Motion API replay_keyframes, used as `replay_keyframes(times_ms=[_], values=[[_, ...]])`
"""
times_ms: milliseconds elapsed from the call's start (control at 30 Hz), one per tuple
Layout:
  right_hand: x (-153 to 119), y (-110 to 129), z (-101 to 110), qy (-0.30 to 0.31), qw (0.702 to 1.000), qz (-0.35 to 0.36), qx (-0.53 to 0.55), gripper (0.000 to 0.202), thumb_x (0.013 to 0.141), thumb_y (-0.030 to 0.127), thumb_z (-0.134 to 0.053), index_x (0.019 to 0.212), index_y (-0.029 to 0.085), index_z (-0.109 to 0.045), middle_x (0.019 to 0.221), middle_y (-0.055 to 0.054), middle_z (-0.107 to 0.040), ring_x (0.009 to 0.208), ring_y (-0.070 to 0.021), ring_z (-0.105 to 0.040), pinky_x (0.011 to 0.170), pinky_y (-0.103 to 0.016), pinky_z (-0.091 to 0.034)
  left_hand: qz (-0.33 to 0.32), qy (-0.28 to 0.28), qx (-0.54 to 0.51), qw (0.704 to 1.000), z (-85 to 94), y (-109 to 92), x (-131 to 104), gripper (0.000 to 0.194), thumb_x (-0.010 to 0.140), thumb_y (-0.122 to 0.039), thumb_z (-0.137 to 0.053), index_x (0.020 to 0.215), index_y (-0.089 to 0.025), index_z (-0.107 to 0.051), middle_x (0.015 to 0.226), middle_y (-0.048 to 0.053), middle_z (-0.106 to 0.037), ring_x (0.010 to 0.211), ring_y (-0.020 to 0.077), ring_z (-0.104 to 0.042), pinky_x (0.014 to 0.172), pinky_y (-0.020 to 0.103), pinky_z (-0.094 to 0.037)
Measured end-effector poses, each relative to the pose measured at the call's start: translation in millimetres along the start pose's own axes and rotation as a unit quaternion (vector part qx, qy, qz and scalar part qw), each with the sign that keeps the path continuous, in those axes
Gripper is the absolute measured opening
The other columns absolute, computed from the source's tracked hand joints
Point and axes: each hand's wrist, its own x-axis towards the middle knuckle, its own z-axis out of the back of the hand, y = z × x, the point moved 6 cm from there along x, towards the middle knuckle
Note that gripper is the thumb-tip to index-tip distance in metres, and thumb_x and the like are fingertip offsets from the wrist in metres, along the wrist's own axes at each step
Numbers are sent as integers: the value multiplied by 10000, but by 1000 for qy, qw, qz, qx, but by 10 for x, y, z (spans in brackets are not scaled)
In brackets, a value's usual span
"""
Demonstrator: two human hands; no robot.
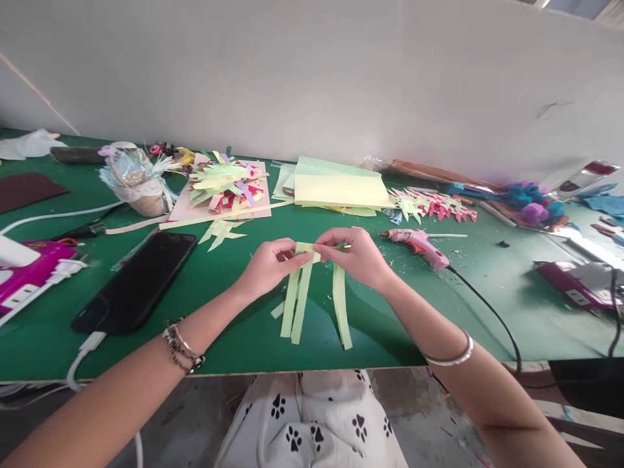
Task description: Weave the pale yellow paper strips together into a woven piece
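Pale green paper strips (303, 296) hang between my two hands above the front of the green table. My left hand (273, 265) pinches them near their folded top, thumb on the near side. Close beside it, my right hand (355, 257) pinches the same woven or folded part, and one strip (340, 305) dangles below its fingers. My fingers partly cover the fold, so how the strips interlock is hidden. Left of my hands, a loose green woven paper piece (221, 233) lies on the table. To the right rests a pink glue gun (416, 244).
A black phone (139, 283) with a white cable lies at left. Behind are a strip pile (227, 182), yellow paper sheets (341, 190) and a red-green woven paper chain (433, 205). A decorated basket (141, 188) stands back left. Purple power strips (580, 284) sit at both sides.
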Motion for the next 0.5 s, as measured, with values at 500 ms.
replay_keyframes(times_ms=[500], values=[[19,-28,31,4,1000,-13,-13,218,800,364,-544,702,184,-620,583,18,-609,596,-106,-547,674,-278,-365,7,-13,14,1000,21,9,0,319,738,-433,-593,583,-170,-500,573,-50,-347,521,87,-305,492,234,-258]])
